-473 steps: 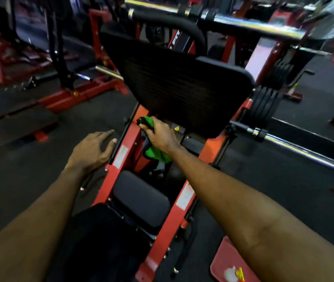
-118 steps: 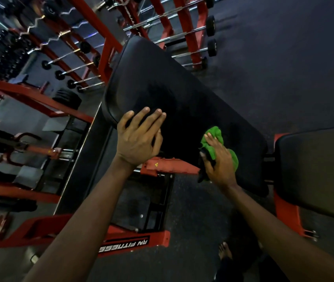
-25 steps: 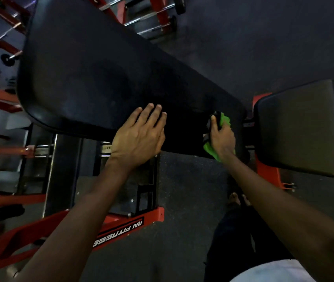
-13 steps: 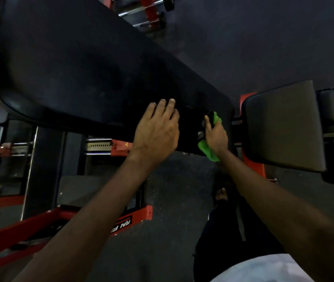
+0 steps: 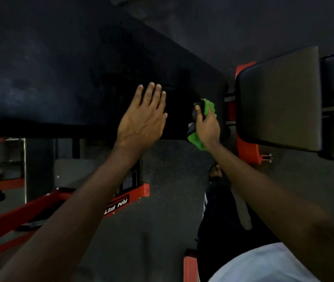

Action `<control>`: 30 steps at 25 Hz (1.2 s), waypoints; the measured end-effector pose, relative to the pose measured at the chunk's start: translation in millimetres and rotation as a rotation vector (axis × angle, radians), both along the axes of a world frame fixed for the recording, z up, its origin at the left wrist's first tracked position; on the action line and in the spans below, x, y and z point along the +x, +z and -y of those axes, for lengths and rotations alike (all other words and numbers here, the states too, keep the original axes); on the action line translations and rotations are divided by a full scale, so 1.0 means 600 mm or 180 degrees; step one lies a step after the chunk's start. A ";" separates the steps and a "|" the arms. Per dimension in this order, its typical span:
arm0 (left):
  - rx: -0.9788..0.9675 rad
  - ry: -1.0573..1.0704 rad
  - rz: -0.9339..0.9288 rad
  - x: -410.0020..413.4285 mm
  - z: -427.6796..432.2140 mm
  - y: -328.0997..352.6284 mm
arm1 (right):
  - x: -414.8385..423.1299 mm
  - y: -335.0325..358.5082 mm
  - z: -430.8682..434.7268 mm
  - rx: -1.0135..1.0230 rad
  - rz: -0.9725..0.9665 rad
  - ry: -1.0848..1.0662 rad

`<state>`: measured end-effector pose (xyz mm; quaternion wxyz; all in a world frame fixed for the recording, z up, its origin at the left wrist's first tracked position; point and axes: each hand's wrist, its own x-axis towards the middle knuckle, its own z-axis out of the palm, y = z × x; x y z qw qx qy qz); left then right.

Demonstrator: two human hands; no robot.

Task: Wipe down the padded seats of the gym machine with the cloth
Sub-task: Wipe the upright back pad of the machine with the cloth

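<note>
Now, left hand [image 5: 143, 121] flat, right [image 5: 205, 127] clutching cloth [image 5: 211, 105]

Bare forearms [image 5: 80, 202]; white top [image 5: 263, 263], dark trousers [image 5: 223, 222] w/ pale side stripe [image 5: 204, 202] (blurry), foot [image 5: 216, 171] bare.

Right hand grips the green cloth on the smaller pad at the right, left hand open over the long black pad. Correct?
Not quite. The head view shows the right hand gripping the green cloth at the end of the long black pad, not on the smaller pad beside it. The left hand is open over the long black pad, as stated.
</note>
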<state>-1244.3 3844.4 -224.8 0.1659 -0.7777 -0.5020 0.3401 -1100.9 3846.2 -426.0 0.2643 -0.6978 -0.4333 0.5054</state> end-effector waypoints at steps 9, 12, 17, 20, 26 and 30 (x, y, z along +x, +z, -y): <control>0.0138 -0.0117 -0.0208 -0.003 -0.002 -0.012 | -0.016 0.045 0.058 0.0525 -0.0085 0.0134; 0.0140 -0.0078 -0.0156 -0.001 -0.001 -0.012 | -0.014 0.033 0.067 0.0964 -0.0297 0.0222; 0.0094 0.0100 -0.0017 0.003 -0.002 -0.013 | 0.026 -0.044 -0.003 0.0077 -0.0043 0.0046; 0.0178 0.0533 0.0481 0.025 -0.009 -0.018 | 0.043 -0.056 -0.028 -0.0717 0.0212 -0.0086; -0.0278 0.0374 0.0545 0.051 -0.054 -0.073 | 0.022 0.001 0.093 0.0544 -0.0286 0.0364; -0.0453 0.0228 0.0318 0.050 -0.058 -0.100 | 0.026 -0.035 0.069 0.0564 -0.0399 0.0398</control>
